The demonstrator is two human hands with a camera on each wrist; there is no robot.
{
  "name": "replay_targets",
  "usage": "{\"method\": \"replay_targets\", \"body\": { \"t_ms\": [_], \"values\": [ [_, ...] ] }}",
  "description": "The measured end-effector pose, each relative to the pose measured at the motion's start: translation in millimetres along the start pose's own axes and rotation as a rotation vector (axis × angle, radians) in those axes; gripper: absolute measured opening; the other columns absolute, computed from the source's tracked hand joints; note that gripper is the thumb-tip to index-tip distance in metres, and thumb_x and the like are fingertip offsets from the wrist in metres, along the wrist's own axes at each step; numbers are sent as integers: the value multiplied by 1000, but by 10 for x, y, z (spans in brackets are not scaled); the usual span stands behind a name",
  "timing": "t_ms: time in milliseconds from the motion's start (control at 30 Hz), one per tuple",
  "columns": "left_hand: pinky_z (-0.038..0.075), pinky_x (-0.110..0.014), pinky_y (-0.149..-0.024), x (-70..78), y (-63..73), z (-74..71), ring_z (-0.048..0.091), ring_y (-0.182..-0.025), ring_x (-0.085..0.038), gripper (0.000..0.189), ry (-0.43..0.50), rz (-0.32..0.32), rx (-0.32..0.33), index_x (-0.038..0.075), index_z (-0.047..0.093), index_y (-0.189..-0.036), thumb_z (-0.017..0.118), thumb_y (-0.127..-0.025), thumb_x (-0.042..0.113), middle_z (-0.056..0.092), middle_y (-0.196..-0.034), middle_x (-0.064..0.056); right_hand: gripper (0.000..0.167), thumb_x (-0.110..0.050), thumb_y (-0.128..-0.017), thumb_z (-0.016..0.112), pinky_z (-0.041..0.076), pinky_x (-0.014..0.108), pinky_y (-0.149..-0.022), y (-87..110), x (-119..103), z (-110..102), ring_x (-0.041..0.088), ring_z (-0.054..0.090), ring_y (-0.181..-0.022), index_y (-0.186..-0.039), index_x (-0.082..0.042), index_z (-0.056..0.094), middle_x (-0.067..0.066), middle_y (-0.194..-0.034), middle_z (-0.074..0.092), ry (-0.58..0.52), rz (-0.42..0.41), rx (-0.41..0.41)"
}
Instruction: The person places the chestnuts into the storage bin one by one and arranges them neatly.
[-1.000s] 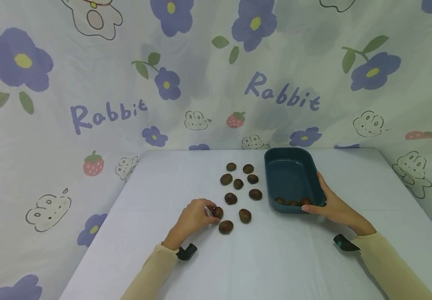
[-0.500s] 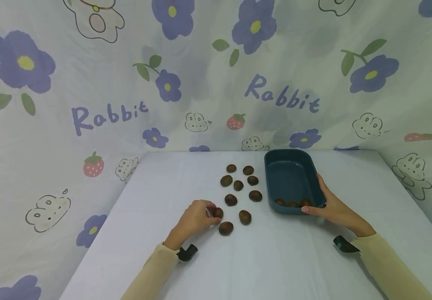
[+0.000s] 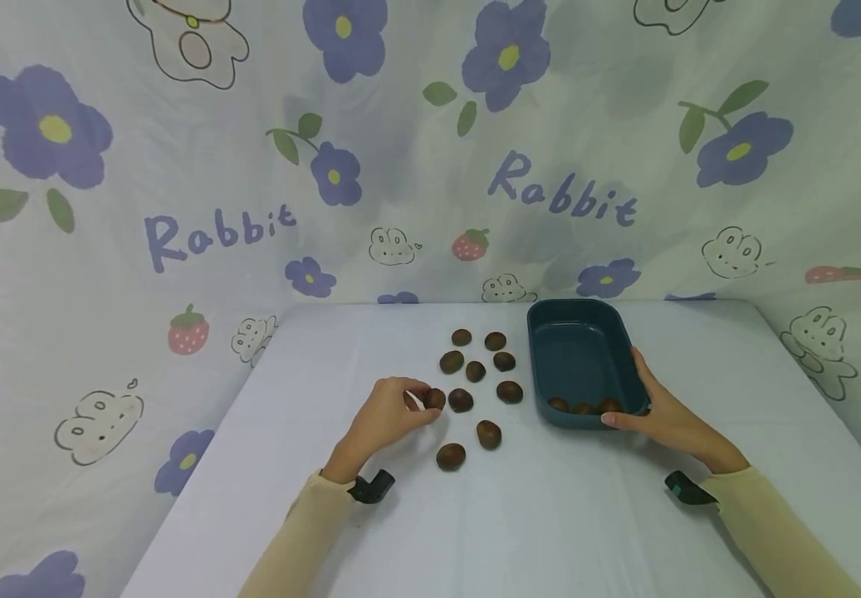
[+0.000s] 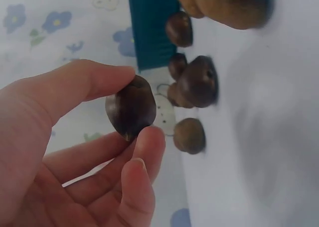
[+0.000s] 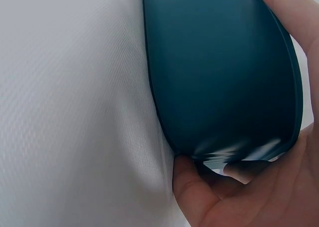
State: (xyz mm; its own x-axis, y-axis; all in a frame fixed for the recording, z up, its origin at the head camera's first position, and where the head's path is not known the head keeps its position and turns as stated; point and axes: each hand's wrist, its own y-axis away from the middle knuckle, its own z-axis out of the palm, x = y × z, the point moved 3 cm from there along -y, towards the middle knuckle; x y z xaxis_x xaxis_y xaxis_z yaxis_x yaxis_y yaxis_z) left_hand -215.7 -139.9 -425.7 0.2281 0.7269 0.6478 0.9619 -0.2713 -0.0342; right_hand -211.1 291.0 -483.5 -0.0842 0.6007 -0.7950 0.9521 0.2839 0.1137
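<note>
My left hand (image 3: 388, 413) pinches a glossy dark brown chestnut (image 4: 130, 107) between thumb and fingertips. In the left wrist view that chestnut hangs apart from the white tabletop. Just right of it on the table lies another chestnut (image 3: 461, 400). With thumb on the near wall and fingers along the right side, my right hand (image 3: 672, 421) grips the near right corner of a dark teal rectangular dish (image 3: 578, 353). Several chestnuts (image 3: 583, 409) sit inside along the dish's near end, partly hidden by its wall. The right wrist view shows the dish's outer side (image 5: 224, 72).
More loose chestnuts (image 3: 475, 371) are spread over the table left of the dish. Two lie nearer the front, one chestnut (image 3: 451, 456) and another chestnut (image 3: 488, 434). A printed cloth (image 3: 400, 166) with flowers and rabbits hangs behind the white table (image 3: 535, 515).
The left hand has lifted its chestnut off the table, up and slightly away from the front. The right hand and dish stay in place.
</note>
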Motion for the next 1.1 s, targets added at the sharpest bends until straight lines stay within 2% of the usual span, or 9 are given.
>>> {"method": "replay_targets", "body": {
  "t_ms": [200,667,900,1100],
  "values": [
    [51,-23,-61,107,-56,-19,66,-80,-10,31,32,61,19,8,79,-112,82,-85,23,78,-100,-3,126,-41,-91,77,15,87,-106,-5,3,7,61,-2,-154,-161,-28,-27,17,-172,-21,-11,-6,-2],
    [48,-23,-59,431,-237,44,65,-81,-10,38,50,151,56,8,78,-118,84,-85,25,78,-100,-2,126,-40,-90,78,18,86,-107,-16,-27,11,62,0,-154,-161,-27,-26,18,-172,-20,3,-19,0],
    [48,-25,-65,595,-351,105,63,-84,-13,36,58,190,34,10,78,-118,81,-87,28,76,-97,-6,126,-41,-91,77,18,87,-106,-18,-11,8,63,0,-153,-161,-27,-27,18,-172,-21,2,-11,1],
    [47,-23,-60,733,-433,209,63,-80,-15,36,96,206,13,11,78,-117,82,-87,30,73,-89,-1,127,-42,-90,78,19,87,-106,-14,0,7,63,1,-153,-161,-27,-26,19,-172,-20,4,4,4]
  ]
}}
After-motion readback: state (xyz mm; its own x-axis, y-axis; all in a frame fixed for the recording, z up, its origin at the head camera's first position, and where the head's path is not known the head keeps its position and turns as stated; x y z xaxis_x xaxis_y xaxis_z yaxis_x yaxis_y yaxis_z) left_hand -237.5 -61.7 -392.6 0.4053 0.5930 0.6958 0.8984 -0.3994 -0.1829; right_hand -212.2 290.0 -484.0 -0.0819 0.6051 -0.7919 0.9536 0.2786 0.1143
